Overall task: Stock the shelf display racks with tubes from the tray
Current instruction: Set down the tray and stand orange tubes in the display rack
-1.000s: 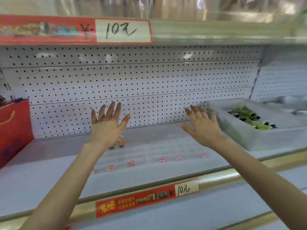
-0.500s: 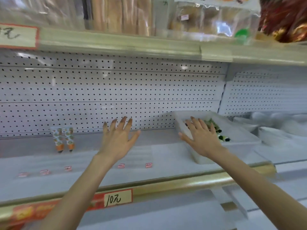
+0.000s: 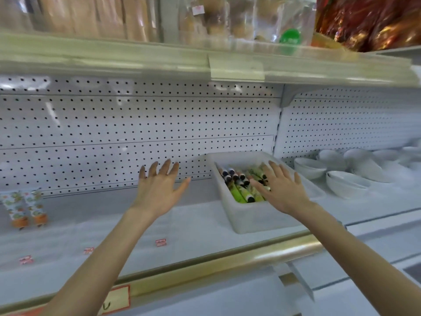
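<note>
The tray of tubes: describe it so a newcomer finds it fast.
On the white shelf, look where the pegboard panels meet. The tray sits there, under the right hand. Unlike the round bowls beside it, it is rectangular and holds green tubes.

Two hands in view, left hand (image 3: 159,195) and right hand (image 3: 284,192). One tray (image 3: 250,220) with at least six black-capped tubes (image 3: 239,193), piled too closely for a full count; two upright tubes (image 3: 16,208) (image 3: 36,206) at far left. Three red labels (image 3: 161,242) (image 3: 88,250) (image 3: 25,260) on the shelf, one price tag (image 3: 116,299) below, at least four white bowls (image 3: 346,185) at right, further ones too blurred to number.
</note>
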Motion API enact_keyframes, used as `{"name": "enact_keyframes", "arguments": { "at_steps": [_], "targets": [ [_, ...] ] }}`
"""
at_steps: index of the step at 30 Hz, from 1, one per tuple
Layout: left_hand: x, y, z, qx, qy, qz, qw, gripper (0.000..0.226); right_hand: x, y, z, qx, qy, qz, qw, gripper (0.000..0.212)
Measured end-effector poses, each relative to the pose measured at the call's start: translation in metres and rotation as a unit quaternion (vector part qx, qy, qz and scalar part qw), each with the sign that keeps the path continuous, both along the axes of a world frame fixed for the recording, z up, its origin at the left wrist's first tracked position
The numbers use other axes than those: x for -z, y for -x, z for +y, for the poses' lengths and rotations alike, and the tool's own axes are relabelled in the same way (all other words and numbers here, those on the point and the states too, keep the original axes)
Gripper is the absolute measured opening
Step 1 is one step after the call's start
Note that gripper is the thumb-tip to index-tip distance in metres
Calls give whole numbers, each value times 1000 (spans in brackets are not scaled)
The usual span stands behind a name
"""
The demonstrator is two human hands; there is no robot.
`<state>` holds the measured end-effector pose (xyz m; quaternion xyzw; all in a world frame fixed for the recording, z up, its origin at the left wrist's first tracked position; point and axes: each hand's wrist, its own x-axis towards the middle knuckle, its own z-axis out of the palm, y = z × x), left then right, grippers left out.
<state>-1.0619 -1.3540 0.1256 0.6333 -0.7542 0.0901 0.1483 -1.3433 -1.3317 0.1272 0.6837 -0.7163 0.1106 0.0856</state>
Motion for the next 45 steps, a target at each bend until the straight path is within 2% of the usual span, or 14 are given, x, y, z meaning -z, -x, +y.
{"name": "enact_keyframes", "arguments": {
  "at_steps": [9,15,19,23,27,32,35,40,45],
  "targets": [
    [2,50,-71,54,-65,0,996,60,-5,25,-51,38,-18,-12,999,62],
    [6,57,-95,76,-75,-6,994,58,-2,42,-81,31,-49,-36,998,63],
    [-2,74,-110,86,-65,13,994,55,-8,48,-110,7,-73,-61,995,65],
    [0,95,-122,81,-75,22,994,54,-16,37,-145,-64,-90,-78,991,65],
    [4,109,-133,69,-81,20,994,52,-15,21,-174,-130,-134,-136,973,60],
    [6,110,-136,42,-96,28,994,53,-1,2,-200,-111,-211,-186,953,57],
    [6,105,-134,31,-88,42,995,52,11,-2,-209,-111,-202,-235,944,57],
    [10,96,-133,20,-86,92,992,47,13,7,-212,-128,-225,-334,906,57],
    [5,99,-132,16,-90,169,981,46,10,5,-208,-178,-261,-352,881,44]
  ]
}}
